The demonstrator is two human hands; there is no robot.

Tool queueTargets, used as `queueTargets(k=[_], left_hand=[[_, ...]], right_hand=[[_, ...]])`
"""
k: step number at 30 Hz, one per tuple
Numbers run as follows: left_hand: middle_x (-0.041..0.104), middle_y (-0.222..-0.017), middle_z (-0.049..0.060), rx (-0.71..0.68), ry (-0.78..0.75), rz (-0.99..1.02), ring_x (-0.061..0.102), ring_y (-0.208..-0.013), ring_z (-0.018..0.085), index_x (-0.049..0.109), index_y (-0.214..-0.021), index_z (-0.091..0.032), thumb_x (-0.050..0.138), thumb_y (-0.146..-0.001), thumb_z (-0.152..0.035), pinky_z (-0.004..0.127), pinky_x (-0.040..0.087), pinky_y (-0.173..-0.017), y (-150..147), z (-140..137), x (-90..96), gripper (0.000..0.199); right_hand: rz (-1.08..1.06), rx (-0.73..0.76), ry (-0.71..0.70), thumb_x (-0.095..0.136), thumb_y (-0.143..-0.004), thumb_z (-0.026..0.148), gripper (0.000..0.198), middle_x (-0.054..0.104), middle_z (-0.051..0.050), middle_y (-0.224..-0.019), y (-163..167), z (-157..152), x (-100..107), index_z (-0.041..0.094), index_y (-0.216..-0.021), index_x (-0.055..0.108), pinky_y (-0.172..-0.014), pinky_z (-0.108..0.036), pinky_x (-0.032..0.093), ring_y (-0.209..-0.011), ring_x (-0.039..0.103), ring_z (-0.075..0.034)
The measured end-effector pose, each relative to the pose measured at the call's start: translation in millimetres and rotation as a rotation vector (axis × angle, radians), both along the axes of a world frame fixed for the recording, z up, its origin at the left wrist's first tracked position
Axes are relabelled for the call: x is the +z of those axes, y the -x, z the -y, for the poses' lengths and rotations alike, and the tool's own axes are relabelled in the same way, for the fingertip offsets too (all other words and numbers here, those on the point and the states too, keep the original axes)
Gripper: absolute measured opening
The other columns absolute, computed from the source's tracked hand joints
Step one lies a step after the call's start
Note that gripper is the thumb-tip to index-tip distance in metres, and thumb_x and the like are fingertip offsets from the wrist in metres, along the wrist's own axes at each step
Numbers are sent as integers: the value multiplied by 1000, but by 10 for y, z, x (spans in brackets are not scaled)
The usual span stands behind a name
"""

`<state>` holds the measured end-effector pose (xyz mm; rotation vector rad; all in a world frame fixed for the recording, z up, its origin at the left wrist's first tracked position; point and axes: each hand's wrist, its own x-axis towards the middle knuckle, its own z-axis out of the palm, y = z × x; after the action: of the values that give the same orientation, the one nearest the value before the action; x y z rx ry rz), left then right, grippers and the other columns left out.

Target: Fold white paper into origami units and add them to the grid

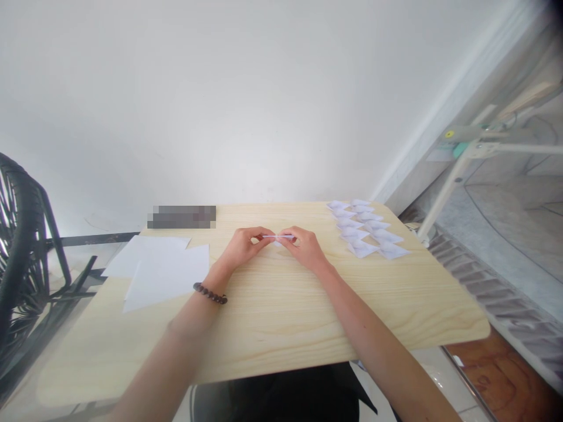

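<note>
Over the middle of the table, a small folded piece of white paper (278,238) is pinched between my two hands, seen nearly edge-on. My left hand (247,244) grips its left end between thumb and fingers. On the opposite end, my right hand (303,245) pinches it the same way. The fingers cover much of the paper, so its full shape is hidden. To the right, several folded white paper pieces (361,233) with pointed ends lie in two columns. Loose white paper sheets (169,275) overlap at the left, beside my left forearm.
The pale wooden table (272,316) stands against a white wall (264,105). A blurred-out dark item (182,217) is at its back left. A black woven chair (26,234) stands at the left, and a white metal frame (448,193) rises beyond the right edge.
</note>
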<state>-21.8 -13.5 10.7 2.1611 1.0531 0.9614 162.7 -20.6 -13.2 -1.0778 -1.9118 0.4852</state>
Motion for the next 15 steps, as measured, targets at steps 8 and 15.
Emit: queueTargets(k=[8,15], left_hand=[[66,-83,4,42,-32,3,60,-77,15,64,-84,-15,49,-79,-31,20,47,-60,36,-19,-17,23],[67,-85,4,-8,-45,-11,60,-79,16,64,-85,-16,50,-79,-33,23,46,-69,19,-21,-20,23]], right_hand=[[10,9,-1,49,-81,32,20,65,-2,-81,3,15,1,18,-83,64,-58,-20,44,-60,55,-10],[55,19,-22,49,-82,33,22,66,-2,-76,-8,15,0,19,-80,66,-57,-20,42,-61,56,-10]])
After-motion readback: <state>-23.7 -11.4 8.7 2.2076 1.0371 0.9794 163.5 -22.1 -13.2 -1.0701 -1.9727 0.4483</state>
